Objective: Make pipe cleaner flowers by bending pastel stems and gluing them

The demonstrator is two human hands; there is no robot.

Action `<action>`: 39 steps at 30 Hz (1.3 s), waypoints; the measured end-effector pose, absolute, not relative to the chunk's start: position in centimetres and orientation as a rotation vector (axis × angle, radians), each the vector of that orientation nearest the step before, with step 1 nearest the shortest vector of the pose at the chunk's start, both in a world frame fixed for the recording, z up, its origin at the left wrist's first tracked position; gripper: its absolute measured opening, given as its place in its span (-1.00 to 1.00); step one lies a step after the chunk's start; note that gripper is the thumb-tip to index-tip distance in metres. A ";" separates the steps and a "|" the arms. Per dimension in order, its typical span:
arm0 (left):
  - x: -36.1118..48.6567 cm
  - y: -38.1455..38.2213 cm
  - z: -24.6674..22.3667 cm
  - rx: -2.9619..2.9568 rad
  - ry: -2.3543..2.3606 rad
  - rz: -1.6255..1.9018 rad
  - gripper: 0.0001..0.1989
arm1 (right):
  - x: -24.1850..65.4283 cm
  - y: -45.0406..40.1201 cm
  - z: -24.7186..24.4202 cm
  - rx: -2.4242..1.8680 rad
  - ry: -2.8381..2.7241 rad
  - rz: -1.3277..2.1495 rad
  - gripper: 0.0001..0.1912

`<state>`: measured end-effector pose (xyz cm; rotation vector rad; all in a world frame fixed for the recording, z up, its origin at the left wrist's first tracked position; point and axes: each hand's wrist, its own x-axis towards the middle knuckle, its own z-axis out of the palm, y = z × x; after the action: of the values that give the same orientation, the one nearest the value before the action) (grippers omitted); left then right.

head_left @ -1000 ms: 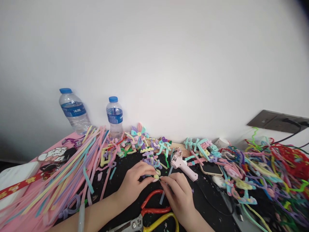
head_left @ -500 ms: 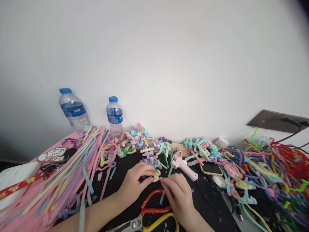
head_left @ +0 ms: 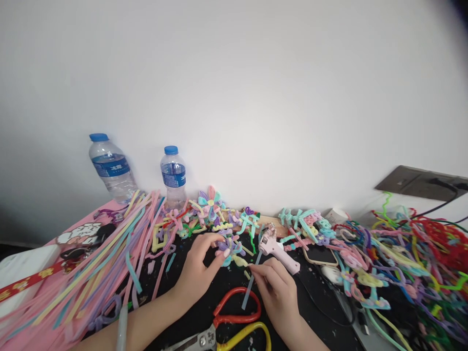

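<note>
My left hand (head_left: 203,261) has its thumb and fingertips closed on the left edge of a purple and light-blue pipe-cleaner flower (head_left: 231,245). Just to the right, a short twisted pale-yellow pipe-cleaner piece (head_left: 240,262) ends at the fingertips of my right hand (head_left: 276,287), which are pinched together on its thin tip. Whether the yellow piece touches the flower I cannot tell. Below and between the hands lie scissors (head_left: 239,319) with one red and one yellow handle. A pale pink glue gun (head_left: 280,253) rests beyond my right hand, its clear glue stick (head_left: 247,292) pointing toward me.
Loose pastel pipe cleaners (head_left: 106,263) cover the left side. Two water bottles (head_left: 173,175) stand by the wall. Finished pipe-cleaner shapes line the back. A phone (head_left: 320,255), a cable and a tangled pipe-cleaner heap (head_left: 413,263) are on the right, below a wall socket (head_left: 417,183).
My left hand has let go of the yellow piece and moved up to the purple flower. My right hand has shifted slightly right, still pinching the yellow piece.
</note>
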<state>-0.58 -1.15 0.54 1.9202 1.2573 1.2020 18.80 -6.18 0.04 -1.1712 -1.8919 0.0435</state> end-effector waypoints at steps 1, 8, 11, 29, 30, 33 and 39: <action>-0.6 -0.8 0.3 1.903 1.331 1.195 -0.81 | 18.9 -6.2 0.0 -1.175 -1.879 0.055 -0.86; -0.9 0.7 -1.6 1.945 1.481 0.952 -0.61 | 18.9 -6.0 0.1 -1.206 -1.786 0.184 -0.87; -0.9 0.5 -1.7 1.963 1.468 0.902 -0.60 | 18.9 -5.9 0.2 -1.256 -1.740 0.246 -0.86; 0.4 -0.9 -1.0 1.459 1.040 1.039 -0.65 | 18.3 -5.7 0.0 -1.407 -1.447 0.772 -0.89; 0.4 -1.0 -1.0 1.459 1.040 1.041 -0.65 | 18.2 -5.7 -0.1 -1.414 -1.436 0.805 -0.89; 0.5 -1.2 -0.8 1.466 1.029 1.039 -0.65 | 17.8 -5.7 -0.2 -1.423 -1.412 0.854 -0.87; 0.6 -1.6 -0.3 1.496 0.965 1.026 -0.68 | 17.7 -5.6 -0.6 -1.453 -1.402 0.862 -0.86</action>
<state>0.57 -1.63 -0.31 1.4959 0.9653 1.0256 17.71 -5.55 -0.58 -1.4526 -1.4018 0.8622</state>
